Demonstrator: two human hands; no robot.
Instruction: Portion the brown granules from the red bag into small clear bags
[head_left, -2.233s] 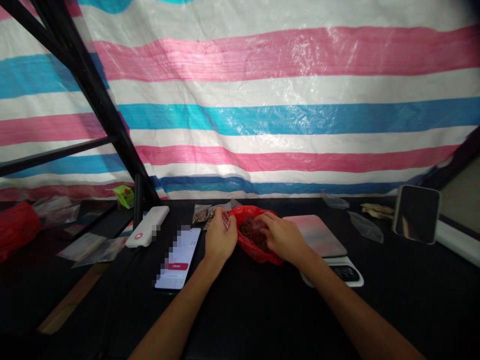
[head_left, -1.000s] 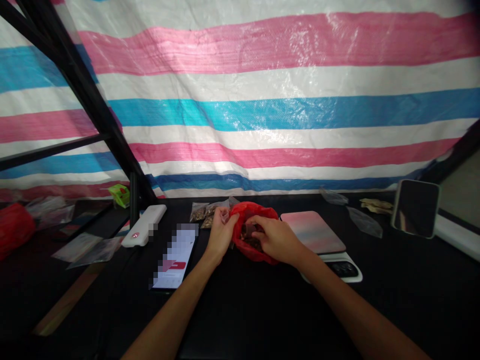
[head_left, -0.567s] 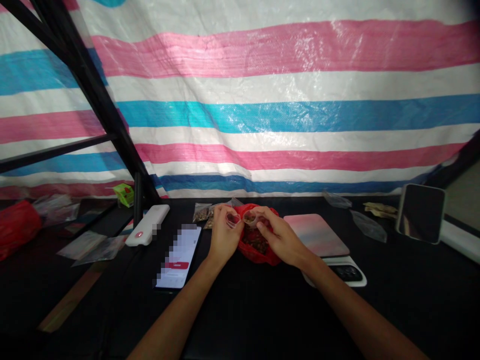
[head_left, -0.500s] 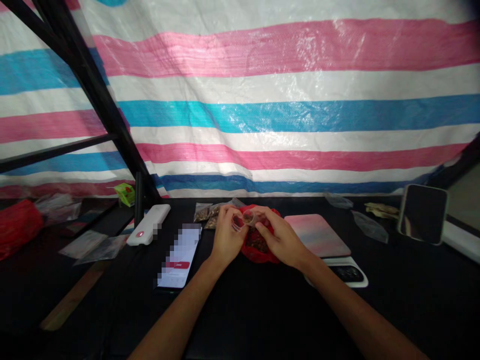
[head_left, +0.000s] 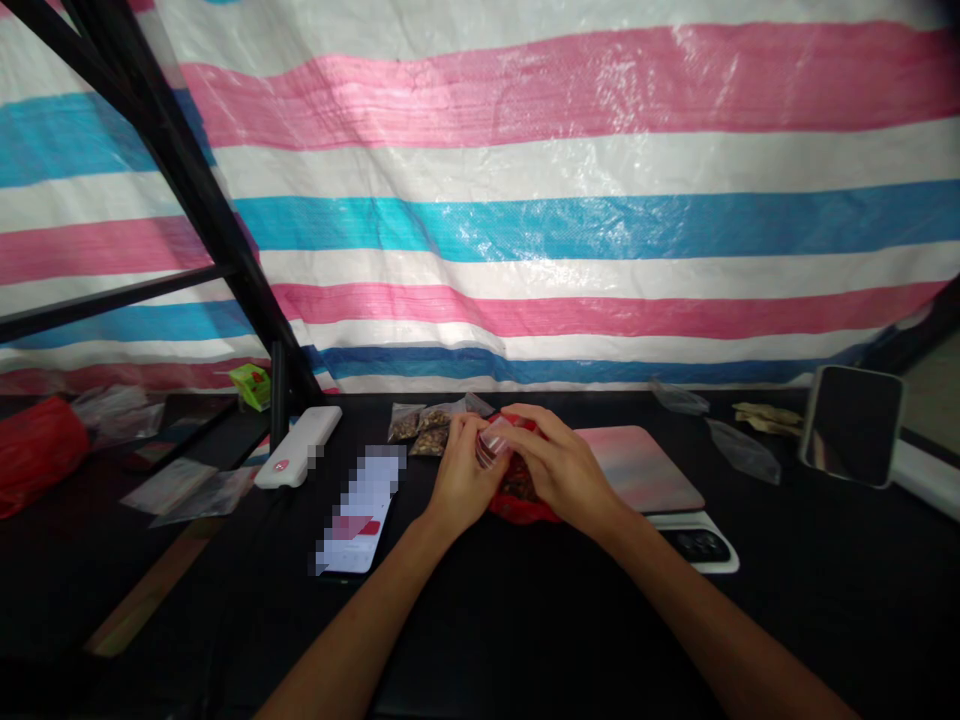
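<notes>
My left hand (head_left: pixel 463 478) and my right hand (head_left: pixel 564 466) meet above a red plastic bag (head_left: pixel 525 512). Between them, the fingers of both hands pinch a small clear plastic bag (head_left: pixel 493 442), its surface catching the light. The red bag stands open, with small brown pieces (head_left: pixel 519 482) showing inside; my right hand covers part of it. Just beyond my left hand lie several filled clear bags (head_left: pixel 431 425) of similar brown bits. To the right of the red bag is a kitchen scale (head_left: pixel 697 545) with a pinkish plate (head_left: pixel 637 468).
On the left are a lit phone (head_left: pixel 367 510), a white oblong device (head_left: pixel 300 448), flat clear bags (head_left: pixel 199 490), a green box (head_left: pixel 251 387) and another red bag (head_left: pixel 41 455). A dark-screened stand (head_left: pixel 853 425) is at right, near loose clear bags (head_left: pixel 742 450).
The mouth of the clear bag, spread between both hands before, now looks narrower. My right hand's fingers have moved left over it, closer to my left hand.
</notes>
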